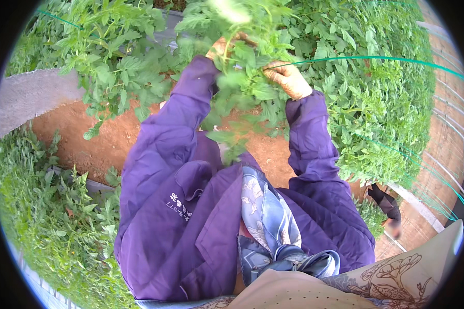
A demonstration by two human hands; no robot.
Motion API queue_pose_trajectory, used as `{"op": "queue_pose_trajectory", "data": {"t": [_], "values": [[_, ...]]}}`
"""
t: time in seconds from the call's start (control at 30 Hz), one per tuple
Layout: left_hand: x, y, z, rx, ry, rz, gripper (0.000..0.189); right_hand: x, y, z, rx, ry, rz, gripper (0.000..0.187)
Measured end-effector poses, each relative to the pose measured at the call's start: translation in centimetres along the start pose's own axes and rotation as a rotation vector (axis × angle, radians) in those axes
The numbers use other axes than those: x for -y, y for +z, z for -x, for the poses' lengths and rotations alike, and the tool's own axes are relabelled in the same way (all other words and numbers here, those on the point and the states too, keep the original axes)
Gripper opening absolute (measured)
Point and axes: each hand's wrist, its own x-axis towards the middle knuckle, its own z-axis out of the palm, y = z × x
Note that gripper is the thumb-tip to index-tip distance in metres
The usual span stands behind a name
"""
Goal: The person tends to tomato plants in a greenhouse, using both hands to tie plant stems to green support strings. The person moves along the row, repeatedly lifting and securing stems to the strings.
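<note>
A leafy tomato plant (251,83) stands before me at the upper middle, partly blurred. My left hand (221,47) is at its stem, partly behind leaves, so its exact grip is hard to see. On the plant's right side, my right hand (288,79) pinches a green twine (355,58) between thumb and fingers. From there the twine runs off to the right edge in a long curve. Leaves hide where it meets the plant.
Dense tomato rows rise at right (382,96) and lower left (54,239). Reddish soil (270,158) lies between them, with a pale sheet (38,92) at left. More green strings (421,160) cross the right side. Another person (388,204) is far off at lower right.
</note>
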Motion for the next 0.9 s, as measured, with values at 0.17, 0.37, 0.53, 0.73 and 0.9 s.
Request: {"op": "queue_pose_trajectory", "data": {"t": [0.17, 0.37, 0.53, 0.73, 0.9], "values": [[4.3, 1.6, 0.5, -0.108, -0.108, 0.456, 0.034, 0.5, 2.1, -2.4, 0.074, -0.45, -0.65, 0.081], [5.9, 3.5, 3.0, -0.253, -0.073, 0.465, 0.019, -4.5, 4.7, -0.8, -0.185, -0.38, -0.705, 0.078], [3.4, 2.4, 5.7, -0.377, 0.064, 0.38, 0.014, -5.5, 9.0, 5.7, -0.794, -0.705, -1.193, 0.079], [1.4, 1.9, 15.6, -0.434, -0.022, 0.278, 0.021, -15.7, 12.8, 22.0, -0.846, -0.37, -1.149, 0.057], [-0.5, 2.9, 24.0, -0.583, -0.053, 0.012, 0.018, -22.3, 18.2, 32.7, -1.402, -0.061, -0.997, 0.034]]}}
